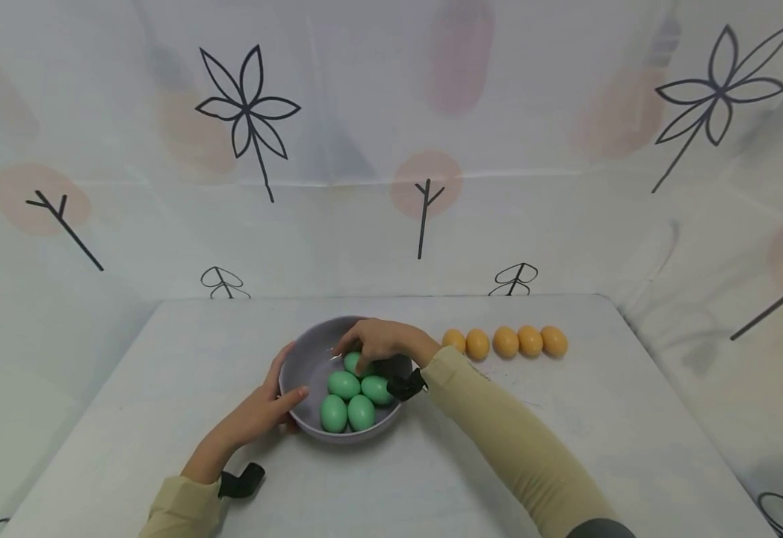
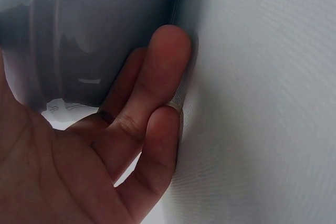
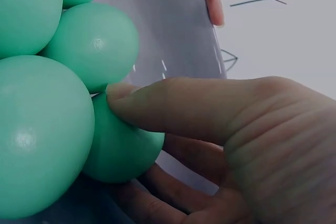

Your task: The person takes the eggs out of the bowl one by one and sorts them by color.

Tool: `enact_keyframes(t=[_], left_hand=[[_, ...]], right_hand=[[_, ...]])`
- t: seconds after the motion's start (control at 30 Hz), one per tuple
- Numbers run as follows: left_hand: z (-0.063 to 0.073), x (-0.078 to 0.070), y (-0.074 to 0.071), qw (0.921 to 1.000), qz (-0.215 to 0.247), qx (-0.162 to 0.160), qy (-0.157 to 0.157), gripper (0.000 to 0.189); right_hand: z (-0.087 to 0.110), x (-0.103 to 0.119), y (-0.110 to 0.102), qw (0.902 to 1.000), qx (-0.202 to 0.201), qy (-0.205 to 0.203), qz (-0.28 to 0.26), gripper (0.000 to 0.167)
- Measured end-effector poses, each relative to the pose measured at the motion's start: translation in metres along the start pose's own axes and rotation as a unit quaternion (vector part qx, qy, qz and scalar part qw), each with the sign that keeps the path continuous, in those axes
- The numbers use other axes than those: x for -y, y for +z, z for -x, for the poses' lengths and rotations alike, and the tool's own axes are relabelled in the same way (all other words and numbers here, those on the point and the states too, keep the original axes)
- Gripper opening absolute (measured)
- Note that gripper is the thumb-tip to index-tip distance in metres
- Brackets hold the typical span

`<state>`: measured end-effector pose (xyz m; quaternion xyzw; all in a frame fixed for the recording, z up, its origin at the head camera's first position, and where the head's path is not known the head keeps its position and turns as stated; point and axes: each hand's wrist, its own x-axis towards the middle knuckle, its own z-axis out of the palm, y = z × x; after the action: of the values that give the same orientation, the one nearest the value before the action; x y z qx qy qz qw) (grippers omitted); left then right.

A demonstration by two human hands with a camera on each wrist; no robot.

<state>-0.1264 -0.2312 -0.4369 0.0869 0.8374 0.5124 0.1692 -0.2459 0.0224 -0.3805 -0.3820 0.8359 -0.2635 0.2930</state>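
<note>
Five green eggs in the bowl, one between the right hand's fingers

In the right wrist view, the thumb [image 3: 142,103] of the right hand [image 1: 388,340] presses on a green egg [image 3: 126,153] at lower centre, with the other fingers curled beyond it, so the hand grips that egg. It sits inside the grey bowl [image 1: 305,360], near the centre of the head view, against its neighbours.

The left hand [image 1: 260,411] holds the bowl at its left side: thumb over the rim, the other fingers bent along the outer wall, close to the table [image 1: 338,493], as the left wrist view shows.

Around the gripped egg lie four other green eggs [image 1: 344,385]; the two lowest rest side by side near the bowl's front. To the right of the bowl, in the right half of the frame, five orange eggs [image 1: 506,341] form a row on the table, a slightly wider gap after the second.

As for progress, all five green eggs are inside the bowl and all five orange ones outside it. The gripped egg looks like the only piece unsettled; whether it is being set down or picked up cannot be told, so what remains is uncertain.
</note>
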Motion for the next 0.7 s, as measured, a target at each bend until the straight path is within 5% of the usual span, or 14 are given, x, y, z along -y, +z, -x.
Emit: enact_keyframes(t=[0.53,0.7], left_hand=[[0.000,0.001,0.000,0.9999,0.006,0.005,0.013,0.082],[0.000,0.001,-0.001,0.9998,0.003,0.006,0.020,0.082]], right_hand=[[0.011,0.007,-0.007,0.9957,-0.063,0.028,0.062,0.045],[0.016,0.006,-0.011,0.9955,-0.083,0.028,0.037,0.045]])
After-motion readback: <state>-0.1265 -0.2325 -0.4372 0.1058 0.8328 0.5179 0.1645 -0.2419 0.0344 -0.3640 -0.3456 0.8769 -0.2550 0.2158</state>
